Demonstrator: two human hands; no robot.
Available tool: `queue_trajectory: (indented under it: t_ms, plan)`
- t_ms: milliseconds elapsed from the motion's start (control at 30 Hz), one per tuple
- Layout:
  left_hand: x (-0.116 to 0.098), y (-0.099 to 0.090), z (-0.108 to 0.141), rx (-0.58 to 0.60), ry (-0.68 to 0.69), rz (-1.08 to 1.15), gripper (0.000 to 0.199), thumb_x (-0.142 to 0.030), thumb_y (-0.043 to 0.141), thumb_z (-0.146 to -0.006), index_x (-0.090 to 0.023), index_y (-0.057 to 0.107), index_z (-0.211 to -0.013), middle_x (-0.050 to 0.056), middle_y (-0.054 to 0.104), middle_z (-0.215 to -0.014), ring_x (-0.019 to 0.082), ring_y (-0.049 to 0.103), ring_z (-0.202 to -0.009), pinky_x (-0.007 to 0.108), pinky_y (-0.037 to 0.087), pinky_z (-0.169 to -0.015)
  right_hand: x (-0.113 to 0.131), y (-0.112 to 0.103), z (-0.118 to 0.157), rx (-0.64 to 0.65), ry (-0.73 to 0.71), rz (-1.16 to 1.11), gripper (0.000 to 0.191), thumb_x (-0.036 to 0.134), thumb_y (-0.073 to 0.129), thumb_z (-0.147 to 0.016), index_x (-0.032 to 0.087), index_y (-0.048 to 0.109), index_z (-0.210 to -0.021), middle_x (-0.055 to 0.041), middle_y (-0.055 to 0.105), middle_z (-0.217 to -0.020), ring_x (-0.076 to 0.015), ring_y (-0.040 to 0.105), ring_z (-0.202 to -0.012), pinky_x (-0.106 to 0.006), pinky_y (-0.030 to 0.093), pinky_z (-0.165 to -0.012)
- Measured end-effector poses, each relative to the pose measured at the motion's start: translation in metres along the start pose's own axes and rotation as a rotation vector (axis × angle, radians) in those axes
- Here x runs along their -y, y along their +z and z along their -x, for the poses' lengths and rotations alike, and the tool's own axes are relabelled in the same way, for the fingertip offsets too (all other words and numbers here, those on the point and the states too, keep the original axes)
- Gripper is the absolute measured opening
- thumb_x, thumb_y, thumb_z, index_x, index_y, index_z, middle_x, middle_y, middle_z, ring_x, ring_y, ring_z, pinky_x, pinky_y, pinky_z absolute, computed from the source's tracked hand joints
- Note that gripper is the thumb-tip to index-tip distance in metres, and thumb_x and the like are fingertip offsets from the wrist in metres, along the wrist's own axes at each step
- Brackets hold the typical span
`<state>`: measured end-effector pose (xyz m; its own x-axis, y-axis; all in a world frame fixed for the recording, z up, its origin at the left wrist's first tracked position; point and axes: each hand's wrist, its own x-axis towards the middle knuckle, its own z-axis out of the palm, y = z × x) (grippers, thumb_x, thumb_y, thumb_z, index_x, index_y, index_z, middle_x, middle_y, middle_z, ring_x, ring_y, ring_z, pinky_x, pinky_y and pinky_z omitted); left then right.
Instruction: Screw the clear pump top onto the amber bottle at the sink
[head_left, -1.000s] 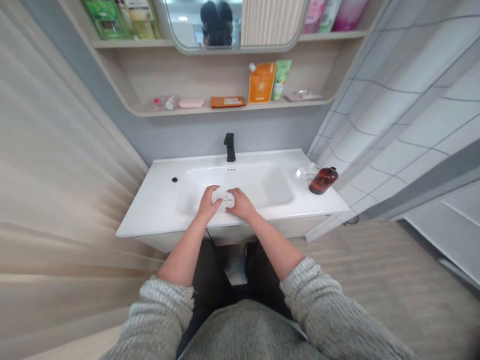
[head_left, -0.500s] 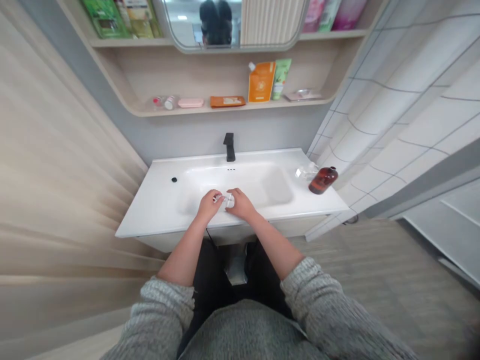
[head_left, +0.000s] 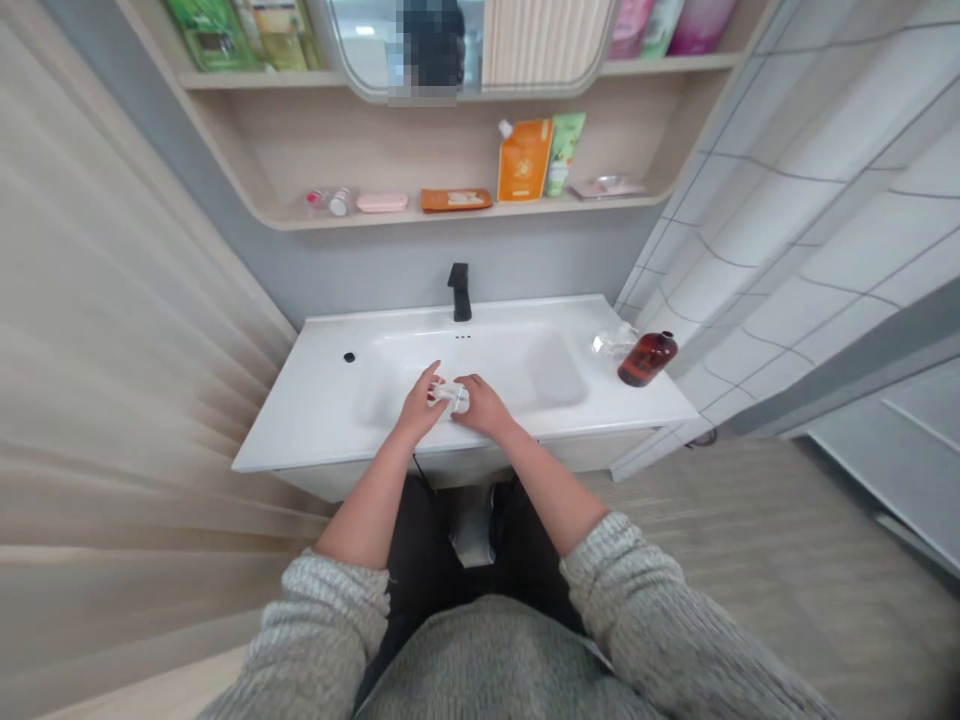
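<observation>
Over the front part of the sink, my right hand [head_left: 482, 408] is closed around a small clear bottle [head_left: 460, 400]. The bottle lies on its side, and its narrow white top [head_left: 442, 391] points left. My left hand [head_left: 418, 408] is around that top with its fingers apart and the index finger raised. Whether the left thumb touches the top is too small to tell. Below both hands is the white sink basin [head_left: 510, 365].
A black faucet [head_left: 460, 292] rises behind the basin. On the counter's right, an amber bottle [head_left: 646, 360] leans beside a clear item with a white part [head_left: 615, 341]. The shelf [head_left: 390, 221] above holds an orange pouch [head_left: 524, 162], a green tube [head_left: 565, 155] and a pink case [head_left: 382, 202].
The fingers of my left hand have spread from a pinch at the bottle's top, with the index finger lifting. My right hand keeps its grip on the bottle in nearly the same place.
</observation>
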<state>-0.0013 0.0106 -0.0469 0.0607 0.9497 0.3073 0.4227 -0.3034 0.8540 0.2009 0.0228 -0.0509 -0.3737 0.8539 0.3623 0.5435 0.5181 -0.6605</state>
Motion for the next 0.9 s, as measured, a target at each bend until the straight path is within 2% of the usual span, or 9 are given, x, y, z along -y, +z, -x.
queue_trajectory:
  t_ms: [67,133,233,367,533,633,700,833,900]
  plan:
    - [0.001,0.000,-0.001,-0.017,-0.079,-0.061,0.053,-0.023,0.075,-0.085,-0.024,0.071,-0.138,0.005,0.075,-0.108,0.021,0.070,-0.090,0.037,0.059,-0.087,-0.001,0.000,0.000,-0.005,0.003,0.003,0.072,0.015,0.088,-0.071,0.020,0.064,-0.138,-0.0112,0.067,-0.132,-0.0306,0.068,-0.123,-0.047,0.056,-0.115]
    - [0.001,0.000,-0.001,0.028,-0.081,-0.106,0.035,-0.021,0.074,-0.085,-0.022,0.076,-0.120,0.005,0.075,-0.106,0.022,0.070,-0.092,0.038,0.059,-0.089,-0.002,0.001,0.000,-0.004,0.003,0.004,0.072,0.015,0.088,-0.071,0.020,0.064,-0.139,-0.0115,0.066,-0.132,-0.0306,0.068,-0.123,-0.047,0.056,-0.115]
    - [0.000,0.000,-0.002,0.058,-0.046,-0.087,0.040,-0.013,0.073,-0.080,-0.022,0.074,-0.119,0.007,0.076,-0.121,0.024,0.072,-0.106,0.037,0.060,-0.093,-0.003,0.002,0.000,-0.002,-0.009,0.005,0.071,0.015,0.087,-0.071,0.019,0.065,-0.138,-0.0115,0.067,-0.131,-0.0308,0.068,-0.122,-0.048,0.056,-0.114]
    - [-0.002,0.000,-0.002,0.050,-0.066,-0.165,0.021,-0.020,0.071,-0.088,-0.022,0.074,-0.109,0.007,0.076,-0.107,0.025,0.072,-0.098,0.041,0.060,-0.093,-0.004,0.003,0.000,-0.018,-0.023,-0.009,0.069,0.016,0.087,-0.072,0.020,0.065,-0.137,-0.0116,0.067,-0.131,-0.0312,0.067,-0.123,-0.048,0.056,-0.113]
    - [0.001,0.000,-0.001,0.031,0.041,-0.094,0.054,-0.009,0.070,-0.077,-0.023,0.069,-0.130,0.010,0.071,-0.137,0.027,0.070,-0.120,0.041,0.059,-0.102,-0.004,0.003,0.000,-0.022,-0.013,-0.030,0.069,0.016,0.089,-0.071,0.022,0.066,-0.135,-0.0095,0.068,-0.127,-0.0304,0.068,-0.120,-0.047,0.057,-0.110]
    - [0.003,-0.001,-0.001,0.045,-0.042,-0.129,0.030,-0.018,0.066,-0.089,-0.023,0.072,-0.118,0.008,0.076,-0.118,0.027,0.072,-0.106,0.045,0.060,-0.099,-0.004,0.003,0.000,-0.022,-0.005,-0.027,0.072,0.017,0.090,-0.070,0.022,0.066,-0.138,-0.0099,0.067,-0.129,-0.0306,0.067,-0.120,-0.049,0.056,-0.113]
    - [0.004,0.000,-0.001,0.070,-0.020,-0.163,0.024,-0.017,0.067,-0.088,-0.023,0.073,-0.111,0.007,0.076,-0.112,0.028,0.072,-0.106,0.047,0.059,-0.101,-0.004,0.003,0.000,-0.019,-0.007,-0.030,0.072,0.016,0.089,-0.070,0.022,0.066,-0.138,-0.0097,0.067,-0.129,-0.0306,0.067,-0.121,-0.049,0.056,-0.113]
    - [0.008,0.001,-0.003,-0.013,0.131,-0.170,0.049,-0.012,0.074,-0.080,-0.024,0.070,-0.127,0.010,0.070,-0.134,0.031,0.065,-0.133,0.050,0.050,-0.122,-0.003,0.002,0.000,-0.008,0.000,-0.031,0.070,0.016,0.089,-0.070,0.023,0.066,-0.136,-0.0089,0.067,-0.127,-0.0298,0.068,-0.119,-0.047,0.057,-0.111]
    - [0.011,0.002,-0.004,-0.080,0.114,-0.191,0.033,-0.021,0.075,-0.088,-0.023,0.071,-0.120,0.012,0.068,-0.133,0.031,0.064,-0.134,0.052,0.048,-0.124,-0.003,0.002,0.001,-0.011,0.003,-0.025,0.071,0.018,0.089,-0.070,0.023,0.065,-0.137,-0.0087,0.067,-0.128,-0.0295,0.068,-0.118,-0.047,0.057,-0.110]
